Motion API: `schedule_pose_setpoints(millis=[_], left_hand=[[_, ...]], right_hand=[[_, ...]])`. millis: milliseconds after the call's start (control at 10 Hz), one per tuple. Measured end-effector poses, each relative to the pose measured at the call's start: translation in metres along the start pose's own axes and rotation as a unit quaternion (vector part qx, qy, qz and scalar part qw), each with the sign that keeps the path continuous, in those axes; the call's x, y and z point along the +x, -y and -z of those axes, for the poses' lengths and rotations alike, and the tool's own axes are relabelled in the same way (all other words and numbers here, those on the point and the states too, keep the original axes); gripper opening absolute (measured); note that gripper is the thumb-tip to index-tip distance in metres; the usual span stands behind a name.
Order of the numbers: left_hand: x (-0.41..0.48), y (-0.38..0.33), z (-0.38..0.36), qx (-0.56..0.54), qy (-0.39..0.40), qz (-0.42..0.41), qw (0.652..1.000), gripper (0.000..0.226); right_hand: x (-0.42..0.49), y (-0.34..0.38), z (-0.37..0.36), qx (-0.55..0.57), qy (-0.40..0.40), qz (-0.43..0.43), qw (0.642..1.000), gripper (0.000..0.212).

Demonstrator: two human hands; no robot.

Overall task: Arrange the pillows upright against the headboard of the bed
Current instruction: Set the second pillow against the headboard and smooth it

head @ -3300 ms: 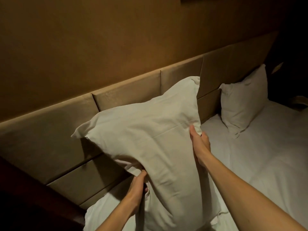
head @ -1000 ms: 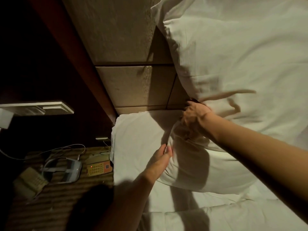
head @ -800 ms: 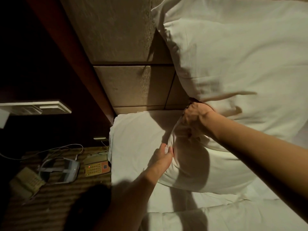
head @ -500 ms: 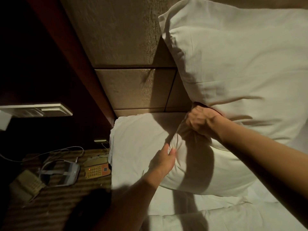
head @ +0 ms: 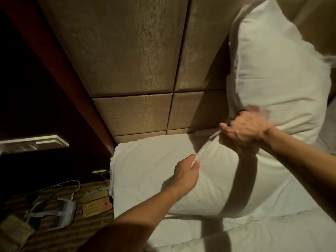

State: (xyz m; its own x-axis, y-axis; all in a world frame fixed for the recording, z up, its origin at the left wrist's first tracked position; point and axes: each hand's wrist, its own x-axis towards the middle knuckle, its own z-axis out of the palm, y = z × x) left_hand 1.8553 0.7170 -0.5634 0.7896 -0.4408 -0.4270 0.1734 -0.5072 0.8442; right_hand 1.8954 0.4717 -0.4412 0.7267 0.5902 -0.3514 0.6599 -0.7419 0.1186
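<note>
Swinging right along the padded headboard (head: 131,57), the white pillow (head: 276,70) now blurs mid-move; right hand (head: 244,127) stays clenched on its lower corner, left hand (head: 187,172) pinches its hem; it isn't yet seated upright.

I see my right-hand fingers (head: 234,132) at the pillow (head: 278,70) that stands up against the headboard (head: 131,57) — its bulk above them. Below and left, my left-hand fingers (head: 193,163) touch the edge of a second pillow (head: 214,175) lying flat on the bed (head: 145,160). Far left of both, beside the bed, a telephone (head: 94,206) sits on the tabletop (head: 60,239) — a headset (head: 60,215) just left of it.
</note>
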Motion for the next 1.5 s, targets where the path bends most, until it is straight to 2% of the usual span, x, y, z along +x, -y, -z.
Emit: schedule_pose_setpoints(millis=[100,200,300,400,500,600,700,900,1000,1200,1400,1500], left_hand=[[-0.011,-0.040,-0.002,0.013,0.016,-0.072,0.997,0.024],[-0.016,-0.087,0.003,0.046,-0.008,-0.160,0.986,0.017],[-0.009,-0.126,0.019,0.122,-0.043,-0.248,0.960,0.025],[0.004,-0.158,0.040,0.197,-0.045,-0.282,0.938,0.025],[0.019,-0.181,0.061,0.249,-0.036,-0.303,0.919,0.031],[0.036,-0.191,0.074,0.324,-0.005,-0.310,0.894,0.033],[0.057,-0.181,0.081,0.391,0.006,-0.312,0.866,0.032],[0.094,-0.116,0.094,0.418,-0.018,-0.236,0.877,0.024],[0.107,-0.112,0.097,0.432,-0.044,-0.226,0.872,0.027],[0.131,-0.125,0.103,0.468,-0.024,-0.198,0.861,0.059],[0.154,-0.128,0.098,0.499,-0.004,-0.195,0.844,0.072],[0.162,-0.125,0.091,0.515,-0.008,-0.194,0.835,0.076]], right_hand=[[-0.032,0.001,0.039,-0.263,0.156,-0.079,0.949,0.038],[-0.070,0.001,0.056,-0.208,0.086,-0.220,0.949,0.034],[-0.096,-0.010,0.057,-0.160,0.005,-0.291,0.943,0.022],[-0.104,-0.012,0.044,-0.111,-0.060,-0.370,0.920,0.011],[-0.096,-0.011,0.033,-0.061,-0.051,-0.433,0.898,0.020],[-0.083,0.002,0.017,0.008,-0.056,-0.465,0.884,0.020],[-0.061,0.012,-0.008,0.064,-0.077,-0.481,0.871,0.021],[-0.008,0.016,-0.047,0.125,-0.108,-0.462,0.871,0.010],[0.000,0.007,-0.066,0.090,-0.108,-0.440,0.887,0.015],[-0.025,-0.031,-0.065,0.061,-0.044,-0.409,0.910,0.058],[-0.051,-0.081,-0.058,0.047,0.070,-0.414,0.906,0.083],[-0.048,-0.092,-0.056,0.029,0.108,-0.403,0.908,0.088]])
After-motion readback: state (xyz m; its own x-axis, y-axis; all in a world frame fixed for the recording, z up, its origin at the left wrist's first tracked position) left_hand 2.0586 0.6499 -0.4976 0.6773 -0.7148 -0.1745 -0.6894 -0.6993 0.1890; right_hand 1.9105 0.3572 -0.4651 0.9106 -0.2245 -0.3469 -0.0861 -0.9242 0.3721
